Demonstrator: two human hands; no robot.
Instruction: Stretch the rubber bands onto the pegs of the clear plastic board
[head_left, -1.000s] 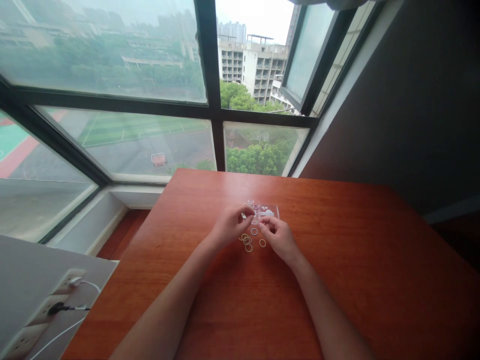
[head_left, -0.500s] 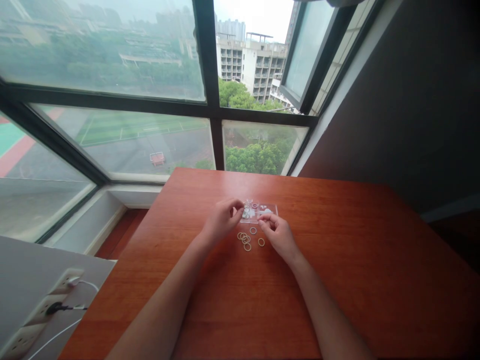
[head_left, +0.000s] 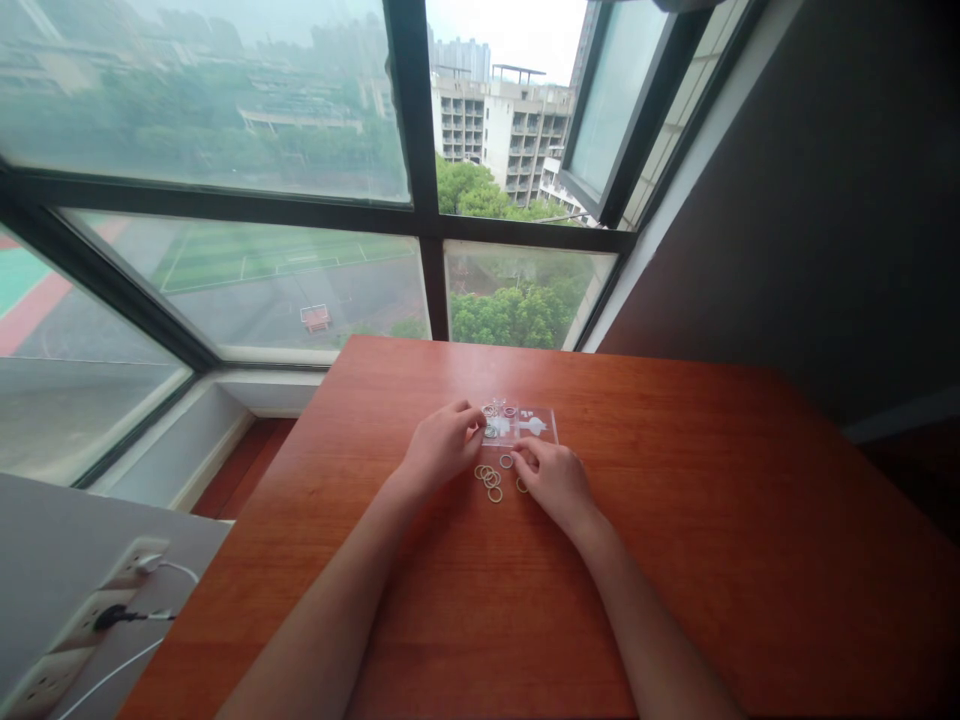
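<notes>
A small clear plastic box (head_left: 534,425) lies on the red-brown wooden table (head_left: 675,520), with tiny pieces inside. Several small rings (head_left: 491,479) lie loose on the table just in front of the box. My left hand (head_left: 442,445) rests at the box's left edge, its fingertips pinched at a small ring there. My right hand (head_left: 553,478) lies on the table right of the loose rings, with its fingertips down on one ring by the box's front edge. What the fingers pinch is too small to make out clearly.
The table's far edge meets a large window with dark frames (head_left: 420,220). A dark wall (head_left: 825,220) runs along the right. At lower left a white power strip (head_left: 82,630) with plugged cables lies on a grey surface.
My right hand has dropped from the box's front edge down onto the loose rings. My left hand has shifted slightly left and lower, staying at the box's left edge.
</notes>
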